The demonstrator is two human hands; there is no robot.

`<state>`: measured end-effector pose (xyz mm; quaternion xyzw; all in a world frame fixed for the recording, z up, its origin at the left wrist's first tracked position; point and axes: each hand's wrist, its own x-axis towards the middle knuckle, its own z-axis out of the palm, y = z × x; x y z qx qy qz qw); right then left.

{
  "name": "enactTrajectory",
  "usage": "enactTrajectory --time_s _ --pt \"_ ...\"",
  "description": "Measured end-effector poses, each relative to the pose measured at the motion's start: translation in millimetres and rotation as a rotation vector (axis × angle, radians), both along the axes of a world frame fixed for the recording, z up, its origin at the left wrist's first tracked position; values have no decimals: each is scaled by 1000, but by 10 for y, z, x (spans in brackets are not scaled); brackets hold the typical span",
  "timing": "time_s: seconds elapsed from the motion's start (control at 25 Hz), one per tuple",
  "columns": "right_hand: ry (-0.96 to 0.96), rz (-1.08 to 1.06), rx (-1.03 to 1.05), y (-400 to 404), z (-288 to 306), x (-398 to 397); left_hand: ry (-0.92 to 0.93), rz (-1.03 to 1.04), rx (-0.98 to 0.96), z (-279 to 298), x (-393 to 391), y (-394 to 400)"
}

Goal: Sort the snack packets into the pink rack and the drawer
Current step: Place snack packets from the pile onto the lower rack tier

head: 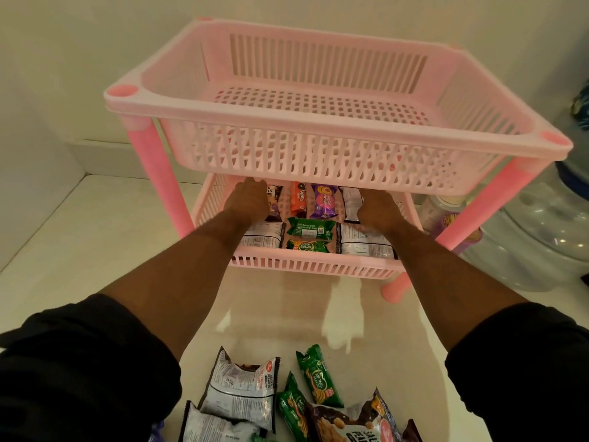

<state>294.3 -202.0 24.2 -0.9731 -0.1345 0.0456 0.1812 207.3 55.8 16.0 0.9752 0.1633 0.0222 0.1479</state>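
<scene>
Both hands reach into the lower tier of the two-tier pink slatted plastic rack [318,148]: the left hand [248,199] rests on a dark packet [274,202], the right hand [377,208] on a white packet [350,202]. More snack packets [242,387] lie on the near white floor [95,250].

Standing right of the rack: large clear water jugs [541,237] on pale floor [79,250], near white wall [63,59].

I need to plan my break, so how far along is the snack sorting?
Done: the pink rack's lower shelf holds about eight packets. In hand: left hand and right hand reach among them. Left: the top basket is empty; several packets lie on the floor.
</scene>
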Motion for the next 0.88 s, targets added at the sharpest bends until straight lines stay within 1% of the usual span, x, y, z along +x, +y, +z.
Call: enactTrajectory --time_s 0.12,0.2,0.28,0.36,0.56,0.72,0.88 --pt "-14 -27 32 -73 147 -159 -58 -5 -32 131 -137 -50" --pt "-43 -41 52 -128 221 -300 -143 -10 -83 240 -275 -135" --pt "-66 -12 78 -184 247 -456 -240 -28 -137 338 -450 -245" --pt "-70 1 122 -231 263 -621 -312 -68 -146 417 -629 -378" --pt "-114 28 211 -353 326 -1127 -369 -120 -178 456 -1073 -639" --pt "-152 67 308 -452 364 -1546 -455 -201 -188 391 -1398 -685" --pt "-145 101 351 -587 379 -2078 -428 -203 -241 278 -1821 -748"
